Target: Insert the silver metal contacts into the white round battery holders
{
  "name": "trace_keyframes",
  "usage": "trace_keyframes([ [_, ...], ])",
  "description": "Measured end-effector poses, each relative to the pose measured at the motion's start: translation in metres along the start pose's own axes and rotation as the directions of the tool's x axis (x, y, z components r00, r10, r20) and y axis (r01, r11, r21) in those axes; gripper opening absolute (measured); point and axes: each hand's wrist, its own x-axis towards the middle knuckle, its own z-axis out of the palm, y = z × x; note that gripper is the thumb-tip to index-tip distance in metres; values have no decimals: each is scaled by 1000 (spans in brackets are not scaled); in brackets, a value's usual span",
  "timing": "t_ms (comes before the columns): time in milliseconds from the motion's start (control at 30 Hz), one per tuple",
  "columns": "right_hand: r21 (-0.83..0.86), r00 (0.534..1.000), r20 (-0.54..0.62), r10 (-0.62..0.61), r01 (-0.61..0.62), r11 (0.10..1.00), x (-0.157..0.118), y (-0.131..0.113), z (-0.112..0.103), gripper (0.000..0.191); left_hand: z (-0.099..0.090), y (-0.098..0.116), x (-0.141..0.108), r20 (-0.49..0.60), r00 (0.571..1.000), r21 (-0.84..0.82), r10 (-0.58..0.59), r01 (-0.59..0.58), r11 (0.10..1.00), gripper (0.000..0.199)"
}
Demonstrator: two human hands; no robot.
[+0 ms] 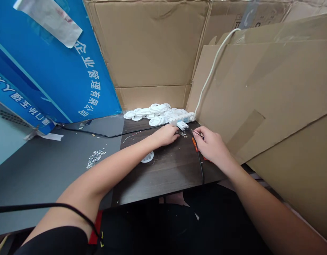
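Observation:
My left hand [167,135] rests low over the dark brown tabletop, its fingertips at a small pile of tiny metal parts [183,134]; its fingers are bent together, and anything between them is too small to make out. To the right, my right hand [209,141] pinches a thin dark tool [198,134] that points left. Between and just behind the hands lies a white power strip [183,119] with a white plug adapter [182,125] on it. One white round disc [148,157] lies partly behind my left forearm.
Several white discs [155,112] are heaped by the cardboard wall [153,46]. Silvery small parts [96,158] lie on the grey surface at left. Black cables [107,136] cross the table. An orange-handled item [194,143] lies beside my right hand.

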Motion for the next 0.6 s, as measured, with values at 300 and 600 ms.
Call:
trace_keyframes([
  [300,-35,999,-28,18,-19,999,2,13,-13,37,32,28,13,-56,998,64,-7,11,998,44],
  [600,-32,1000,-7,5,-5,999,0,11,-13,36,45,30,29,-44,996,33,82,-81,996,41],
])
